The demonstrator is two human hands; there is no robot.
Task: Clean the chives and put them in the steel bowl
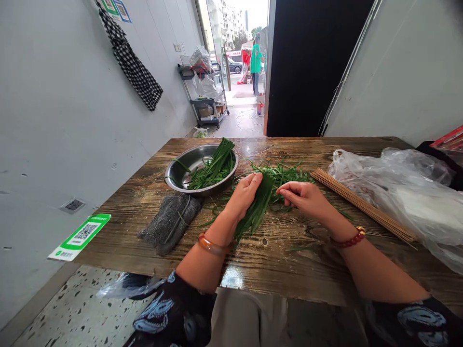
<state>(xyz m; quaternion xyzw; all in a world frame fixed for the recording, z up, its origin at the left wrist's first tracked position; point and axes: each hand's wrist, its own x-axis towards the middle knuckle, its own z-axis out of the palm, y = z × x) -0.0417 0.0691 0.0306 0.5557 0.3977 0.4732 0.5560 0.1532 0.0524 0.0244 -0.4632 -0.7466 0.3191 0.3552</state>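
My left hand (246, 193) is closed around a flat row of green garlic chives (261, 201), whose long leaves hang down toward the table's front edge. In a pinch, my right hand (302, 196) grips a thin bamboo skewer (277, 188), whose tip end meets the right side of the chives. How far it runs into them is hidden. Loose chives (285, 172) lie in a pile on the table just beyond both hands. To the left, a steel bowl (173, 185) contains more chives, one flat bunch (222, 156) leaning over its rim.
A bundle of bamboo skewers (365, 207) lies to the right, beside a clear plastic bag (408, 193). Near the bowl is a dark grey mesh bundle (171, 222). A QR-code card (81, 237) sits at the wooden table's (126, 231) left edge. Beyond stands a cart (206, 103); outside is a person (256, 62).
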